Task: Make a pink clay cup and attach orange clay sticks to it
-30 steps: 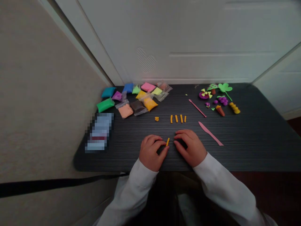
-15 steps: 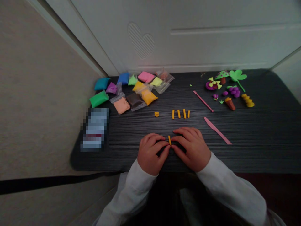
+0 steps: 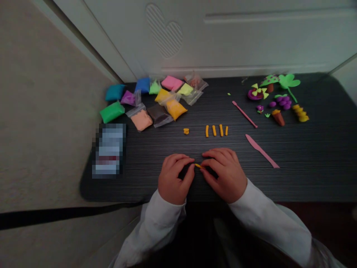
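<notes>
A short orange-yellow clay roll [image 3: 198, 165] lies crosswise between my two hands, just above the dark tabletop [image 3: 145, 156]. My left hand [image 3: 175, 176] has its thumb and forefinger closed at the roll's left end. At the right end, my right hand [image 3: 224, 173] pinches it with thumb and forefinger, the other fingers curved above. Beyond my hands stands a row of several similar clay rolls [image 3: 214, 130]. A small lump of the same clay [image 3: 186, 131] sits to their left.
Bags of coloured clay [image 3: 163, 111] lie at the back left, above a blurred phone [image 3: 109, 149]. To the right are a pink plastic knife [image 3: 261, 150] and a thin pink tool [image 3: 244, 114]. Several finished clay figures, including purple grapes [image 3: 283, 102], fill the back right.
The clay roll has turned from nearly upright to crosswise between my fingers. My left hand has shifted slightly left, and the whole view has tilted a little.
</notes>
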Available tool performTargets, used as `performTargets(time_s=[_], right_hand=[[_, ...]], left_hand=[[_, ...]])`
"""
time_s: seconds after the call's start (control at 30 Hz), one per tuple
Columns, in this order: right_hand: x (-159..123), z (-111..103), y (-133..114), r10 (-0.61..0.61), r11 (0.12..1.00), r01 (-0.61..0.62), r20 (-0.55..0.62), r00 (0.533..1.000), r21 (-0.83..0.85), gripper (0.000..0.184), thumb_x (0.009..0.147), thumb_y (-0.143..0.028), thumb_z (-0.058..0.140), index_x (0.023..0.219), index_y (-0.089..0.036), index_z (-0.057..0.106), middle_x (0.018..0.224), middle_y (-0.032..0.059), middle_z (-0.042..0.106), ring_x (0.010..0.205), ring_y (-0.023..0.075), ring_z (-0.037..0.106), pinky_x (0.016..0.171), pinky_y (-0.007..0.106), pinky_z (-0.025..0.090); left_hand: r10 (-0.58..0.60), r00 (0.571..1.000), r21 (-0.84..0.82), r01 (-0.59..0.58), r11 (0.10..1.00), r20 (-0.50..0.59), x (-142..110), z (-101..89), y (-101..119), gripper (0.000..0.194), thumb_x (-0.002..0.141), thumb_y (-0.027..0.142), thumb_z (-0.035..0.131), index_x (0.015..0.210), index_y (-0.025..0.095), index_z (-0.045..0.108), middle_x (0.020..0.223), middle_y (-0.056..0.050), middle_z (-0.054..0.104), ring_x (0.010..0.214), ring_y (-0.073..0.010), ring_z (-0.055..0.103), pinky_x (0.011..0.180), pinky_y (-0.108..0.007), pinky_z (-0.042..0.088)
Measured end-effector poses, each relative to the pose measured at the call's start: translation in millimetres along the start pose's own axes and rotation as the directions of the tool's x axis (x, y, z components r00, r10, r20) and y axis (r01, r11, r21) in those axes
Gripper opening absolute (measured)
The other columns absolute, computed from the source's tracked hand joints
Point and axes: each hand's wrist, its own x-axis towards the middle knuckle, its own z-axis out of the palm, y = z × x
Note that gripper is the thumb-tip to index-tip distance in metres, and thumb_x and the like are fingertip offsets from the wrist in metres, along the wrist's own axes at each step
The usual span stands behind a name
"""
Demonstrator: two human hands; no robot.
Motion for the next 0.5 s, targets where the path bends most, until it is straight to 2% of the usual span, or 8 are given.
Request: performTargets(time_s=[0.17,0.5], right_hand=[[-1.1,-0.2,0.0,-0.019,1.0,0.019,0.022,1.0,-0.008,0.01,0.079,-0.024,0.053,0.084,-0.022,0.061,0.102,0.0023,0.062,0.102,0.0191,0.048,0.094,0.04,0.029],[-0.2,-0.7,-0.5,-0.014,1.0,0.015,0.05,0.999,-0.009,0.017,0.076,-0.029,0.056,0.092,-0.023,0.06,0.106,0.0031,0.061,0.104,0.0207,0.048,0.094,0.041,0.029]], left_hand=[[0.101,0.994,0.009,-0.101,0.995,0.047,-1.2,-2.0,-4.6,0.014,0.071,0.018,0.059,0.084,0.019,0.065,0.089,-0.004,0.063,0.09,-0.0188,0.055,0.085,-0.039,0.044],[0.146,0.981,0.022,-0.15,0.988,0.126,-1.8,-3.5,-10.8,0.01,0.073,0.019,0.059,0.081,0.019,0.066,0.089,-0.005,0.064,0.092,-0.019,0.052,0.087,-0.037,0.043]])
